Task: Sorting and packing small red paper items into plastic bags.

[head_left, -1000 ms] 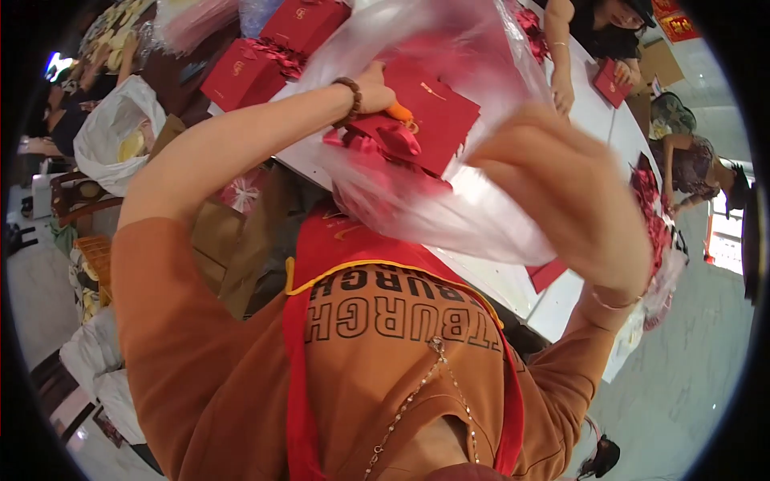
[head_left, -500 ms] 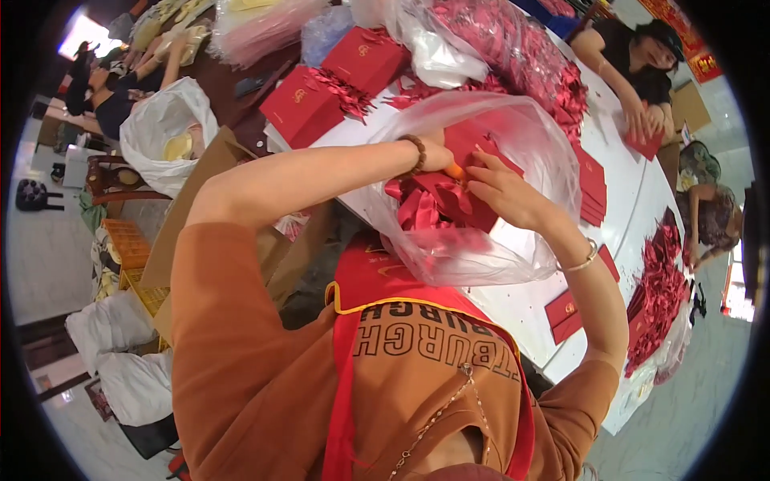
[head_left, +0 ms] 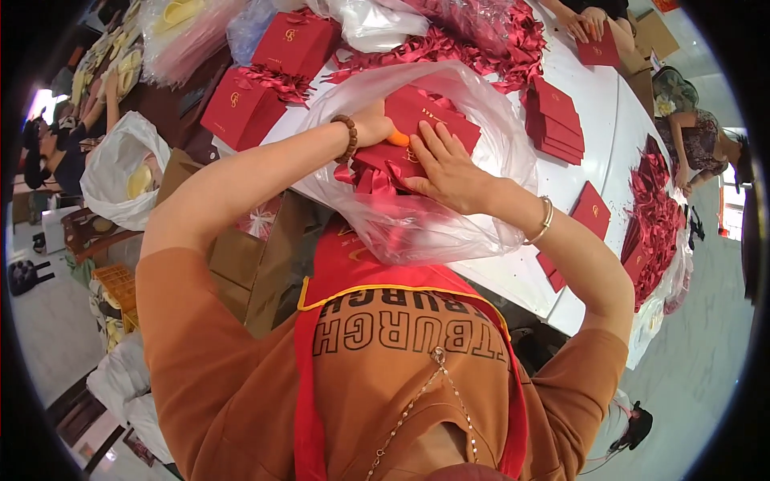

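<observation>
The red packet (head_left: 455,122) lies between the two grips, inside the mouth of a clear bag (head_left: 504,232) on the desk (head_left: 593,108). It sits just right of the left grip (head_left: 370,125) and just ahead of the right grip (head_left: 454,170). Its long axis slants from beyond the left thumb down to the right, roughly across the right fingers. Both grips are at it: the left at its near-left side, with an orange cover (head_left: 398,138) at the thumb; the right with fingers spread over its near edge, not closed round it. Whether the left pinches anything I cannot tell, as its fingers are mostly hidden. Ribbons (head_left: 375,183) lie left of the right grip. A packet stack (head_left: 553,120) stands beyond and right of the right grip, outside the bag.
</observation>
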`<act>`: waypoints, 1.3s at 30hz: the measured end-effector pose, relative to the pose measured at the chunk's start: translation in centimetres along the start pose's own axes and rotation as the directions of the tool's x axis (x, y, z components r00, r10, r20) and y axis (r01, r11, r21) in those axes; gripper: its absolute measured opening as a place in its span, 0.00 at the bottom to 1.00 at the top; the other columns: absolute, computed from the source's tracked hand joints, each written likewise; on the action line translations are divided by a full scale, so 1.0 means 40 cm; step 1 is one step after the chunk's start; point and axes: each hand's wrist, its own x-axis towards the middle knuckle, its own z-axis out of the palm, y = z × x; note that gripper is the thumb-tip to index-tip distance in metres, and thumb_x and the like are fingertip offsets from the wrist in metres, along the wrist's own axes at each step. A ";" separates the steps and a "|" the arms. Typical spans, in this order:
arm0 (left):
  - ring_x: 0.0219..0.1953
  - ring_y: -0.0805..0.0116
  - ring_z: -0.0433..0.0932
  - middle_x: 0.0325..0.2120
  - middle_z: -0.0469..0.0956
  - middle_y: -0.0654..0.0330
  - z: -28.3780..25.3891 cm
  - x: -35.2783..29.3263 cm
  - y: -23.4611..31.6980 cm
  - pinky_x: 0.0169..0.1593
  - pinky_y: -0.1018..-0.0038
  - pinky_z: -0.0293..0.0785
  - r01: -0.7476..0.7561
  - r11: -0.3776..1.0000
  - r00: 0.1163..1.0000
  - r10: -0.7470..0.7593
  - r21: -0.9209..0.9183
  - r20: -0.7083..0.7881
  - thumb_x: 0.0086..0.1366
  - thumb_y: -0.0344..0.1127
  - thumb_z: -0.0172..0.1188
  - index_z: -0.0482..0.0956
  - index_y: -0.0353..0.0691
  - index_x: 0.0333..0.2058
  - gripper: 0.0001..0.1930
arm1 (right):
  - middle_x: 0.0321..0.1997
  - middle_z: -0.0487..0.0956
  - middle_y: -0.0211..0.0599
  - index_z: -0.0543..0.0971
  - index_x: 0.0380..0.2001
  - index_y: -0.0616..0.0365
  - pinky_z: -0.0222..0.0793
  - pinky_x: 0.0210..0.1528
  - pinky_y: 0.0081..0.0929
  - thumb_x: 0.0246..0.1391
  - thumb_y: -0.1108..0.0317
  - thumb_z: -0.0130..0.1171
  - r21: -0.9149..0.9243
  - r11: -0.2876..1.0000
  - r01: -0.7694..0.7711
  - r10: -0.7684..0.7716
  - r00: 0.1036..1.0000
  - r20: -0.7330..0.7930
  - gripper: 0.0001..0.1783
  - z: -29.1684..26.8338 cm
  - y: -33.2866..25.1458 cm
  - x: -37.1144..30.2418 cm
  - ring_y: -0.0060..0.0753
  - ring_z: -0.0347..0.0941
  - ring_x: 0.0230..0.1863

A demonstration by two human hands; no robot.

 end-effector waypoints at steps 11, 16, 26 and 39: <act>0.42 0.75 0.69 0.46 0.67 0.60 0.018 -0.208 0.040 0.38 0.76 0.69 0.250 0.896 0.966 -0.258 -0.366 0.029 0.52 0.48 0.60 0.53 0.40 0.56 0.37 | 0.62 0.44 0.62 0.49 0.58 0.66 0.40 0.61 0.46 0.54 0.43 0.36 -0.086 0.994 0.065 -0.072 0.995 -0.073 0.40 0.009 0.008 0.004 0.64 0.39 0.63; 0.31 0.73 0.68 0.33 0.71 0.59 0.047 -0.332 0.090 0.31 0.78 0.65 0.328 0.942 0.945 -0.326 -0.067 0.042 0.54 0.59 0.50 0.61 0.33 0.48 0.35 | 0.60 0.49 0.62 0.55 0.56 0.64 0.43 0.60 0.50 0.53 0.46 0.41 -0.236 0.960 0.150 -0.206 0.949 -0.239 0.37 0.059 0.049 -0.003 0.64 0.43 0.61; 0.45 0.71 0.71 0.42 0.72 0.54 -0.418 -0.391 0.027 0.45 0.77 0.67 -0.228 0.973 0.885 0.221 0.032 -0.409 0.58 0.34 0.49 0.67 0.37 0.49 0.19 | 0.61 0.46 0.62 0.52 0.56 0.68 0.44 0.61 0.43 0.53 0.51 0.44 -0.155 0.983 0.100 -0.131 0.969 -0.210 0.36 0.025 0.005 -0.040 0.62 0.41 0.62; 0.32 0.68 0.76 0.31 0.75 0.50 -0.732 -0.115 -0.597 0.36 0.75 0.71 0.262 0.965 0.945 -0.259 -0.015 -0.202 0.39 0.58 0.66 0.69 0.24 0.38 0.40 | 0.64 0.43 0.54 0.50 0.59 0.63 0.36 0.63 0.42 0.51 0.54 0.49 0.014 1.000 -0.009 0.011 0.995 -0.097 0.38 -0.026 -0.069 -0.037 0.54 0.36 0.65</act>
